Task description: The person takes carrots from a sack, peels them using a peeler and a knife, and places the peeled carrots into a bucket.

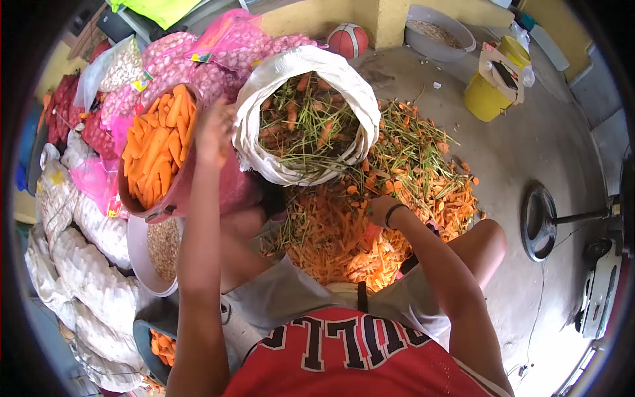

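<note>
My left hand (217,132) is raised between a tub of peeled carrots (159,145) and the rim of a white sack (248,112); its fingers are blurred. The sack holds unpeeled carrots (292,116) with green stems. Lower down, my right hand (381,210), with a dark band at the wrist, hangs over a big heap of orange peelings (331,225). Its fingers look curled, and what they hold, if anything, is too small to make out. Cut stems (410,152) and carrot tops lie on the heap beside the sack.
Pink net bags (165,59) and white sacks (99,258) line the left side. A grey basin (137,255) stands below the carrot tub. Behind are a ball (348,41), another basin (466,40) and a yellow bucket (483,99). A round stand base (537,221) is at right.
</note>
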The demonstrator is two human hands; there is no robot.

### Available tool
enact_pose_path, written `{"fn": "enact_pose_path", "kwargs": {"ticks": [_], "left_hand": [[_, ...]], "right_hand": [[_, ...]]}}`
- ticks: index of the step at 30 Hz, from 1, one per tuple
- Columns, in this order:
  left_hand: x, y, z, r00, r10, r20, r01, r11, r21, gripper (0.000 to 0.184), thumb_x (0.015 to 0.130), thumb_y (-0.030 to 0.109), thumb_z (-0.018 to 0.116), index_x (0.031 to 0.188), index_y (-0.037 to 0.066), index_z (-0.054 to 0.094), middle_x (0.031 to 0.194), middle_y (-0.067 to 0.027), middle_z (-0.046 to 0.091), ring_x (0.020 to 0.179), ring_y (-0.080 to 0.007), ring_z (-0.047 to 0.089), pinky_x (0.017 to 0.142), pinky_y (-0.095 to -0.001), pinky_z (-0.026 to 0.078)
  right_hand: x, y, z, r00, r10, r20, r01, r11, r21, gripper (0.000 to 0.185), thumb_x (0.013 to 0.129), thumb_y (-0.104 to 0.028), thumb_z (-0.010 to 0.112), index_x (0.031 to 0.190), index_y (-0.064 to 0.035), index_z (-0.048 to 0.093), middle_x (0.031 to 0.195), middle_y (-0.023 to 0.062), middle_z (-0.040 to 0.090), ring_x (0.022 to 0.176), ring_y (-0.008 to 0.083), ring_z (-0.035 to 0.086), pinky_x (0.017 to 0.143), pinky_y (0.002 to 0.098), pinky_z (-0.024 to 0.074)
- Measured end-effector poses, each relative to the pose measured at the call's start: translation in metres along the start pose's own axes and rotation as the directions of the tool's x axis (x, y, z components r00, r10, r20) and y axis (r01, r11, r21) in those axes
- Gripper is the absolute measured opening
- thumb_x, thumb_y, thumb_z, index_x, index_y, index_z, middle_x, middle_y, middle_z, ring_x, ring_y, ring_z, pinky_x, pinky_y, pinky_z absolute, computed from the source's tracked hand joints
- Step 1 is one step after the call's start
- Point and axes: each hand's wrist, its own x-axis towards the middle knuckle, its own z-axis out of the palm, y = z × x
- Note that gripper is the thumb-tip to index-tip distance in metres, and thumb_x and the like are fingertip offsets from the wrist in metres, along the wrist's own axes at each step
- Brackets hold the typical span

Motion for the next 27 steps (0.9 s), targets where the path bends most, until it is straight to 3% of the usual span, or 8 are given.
{"fn": "enact_pose_path", "kwargs": {"ticks": [6,10,12,13,14,15,19,27], "left_hand": [[-0.071,0.015,-0.074,0.922,0.378,0.088,-0.324,0.624,0.711,0.031,0.097,0.024,0.058,0.117,0.002,0.063,0.102,-0.0053,0.066,0.089,-0.0118,0.063,0.074,-0.0262,0.050],[-0.174,0.030,-0.187,0.819,0.511,-0.262,-0.094,0.569,0.817,0.030,0.097,0.024,0.054,0.100,-0.004,0.063,0.086,-0.0031,0.061,0.074,-0.0126,0.054,0.067,-0.0252,0.044],[-0.242,-0.036,-0.325,0.827,0.068,-0.558,0.485,0.415,0.770,0.028,0.097,0.025,0.052,0.097,-0.001,0.061,0.079,-0.0089,0.057,0.075,-0.0161,0.052,0.068,-0.0283,0.043],[-0.291,-0.098,-0.390,0.890,0.244,-0.386,0.291,0.349,0.891,0.030,0.093,0.025,0.057,0.111,0.001,0.059,0.090,-0.0166,0.061,0.085,-0.0222,0.058,0.077,-0.0345,0.046],[-0.340,-0.100,-0.388,0.766,-0.198,-0.611,0.630,0.042,0.776,0.050,0.085,0.031,0.068,0.126,0.008,0.053,0.119,-0.0203,0.057,0.110,-0.0307,0.057,0.095,-0.0422,0.043],[-0.384,-0.111,-0.378,0.655,-0.137,-0.743,0.680,-0.323,0.658,0.069,0.077,0.035,0.074,0.137,0.015,0.046,0.145,-0.0197,0.039,0.130,-0.0359,0.042,0.105,-0.0484,0.036],[-0.495,-0.100,-0.374,0.214,0.178,-0.960,0.958,-0.228,0.171,0.094,0.077,0.040,0.074,0.152,0.024,0.020,0.156,-0.0201,0.015,0.142,-0.0382,0.021,0.112,-0.0485,0.029],[-0.632,-0.118,-0.514,-0.201,0.142,-0.969,0.971,-0.104,-0.217,0.111,0.075,0.051,0.074,0.154,0.021,0.003,0.159,-0.0125,0.009,0.144,-0.0391,0.013,0.114,-0.0542,0.022]], "right_hand": [[0.023,-0.006,-0.021,0.992,-0.124,-0.012,0.124,0.991,-0.049,0.048,0.092,-0.035,0.056,0.125,0.0011,0.055,0.095,0.0207,0.068,0.086,0.0313,0.067,0.080,0.0438,0.0548],[0.031,-0.013,-0.033,0.991,-0.128,0.024,0.130,0.988,-0.089,0.051,0.091,-0.036,0.058,0.125,0.0027,0.054,0.098,0.0205,0.067,0.088,0.0323,0.066,0.081,0.0438,0.0550],[0.048,-0.008,-0.021,0.993,-0.119,0.003,0.118,0.980,-0.158,0.050,0.091,-0.035,0.058,0.121,0.0051,0.055,0.098,0.0201,0.067,0.087,0.0318,0.066,0.080,0.0426,0.0549],[0.048,-0.012,-0.023,0.995,-0.093,0.028,0.096,0.982,-0.162,0.050,0.091,-0.036,0.058,0.119,0.0054,0.055,0.098,0.0202,0.067,0.087,0.0315,0.066,0.080,0.0425,0.0549],[0.045,-0.018,-0.025,0.997,-0.064,0.052,0.071,0.985,-0.160,0.050,0.091,-0.036,0.058,0.118,0.0057,0.056,0.097,0.0204,0.067,0.086,0.0313,0.065,0.079,0.0425,0.0549],[0.043,-0.022,-0.024,0.997,-0.031,0.077,0.042,0.987,-0.154,0.050,0.091,-0.037,0.058,0.117,0.0060,0.056,0.097,0.0205,0.066,0.086,0.0311,0.065,0.079,0.0425,0.0549],[0.042,-0.019,-0.006,0.998,-0.052,0.036,0.057,0.988,-0.144,0.049,0.090,-0.037,0.059,0.114,0.0049,0.058,0.091,0.0207,0.066,0.082,0.0305,0.066,0.074,0.0426,0.0551],[0.010,-0.010,0.002,1.000,-0.017,0.020,0.018,0.998,-0.061,0.049,0.089,-0.033,0.061,0.118,0.0052,0.056,0.094,0.0203,0.067,0.083,0.0279,0.067,0.075,0.0425,0.0545]]}}
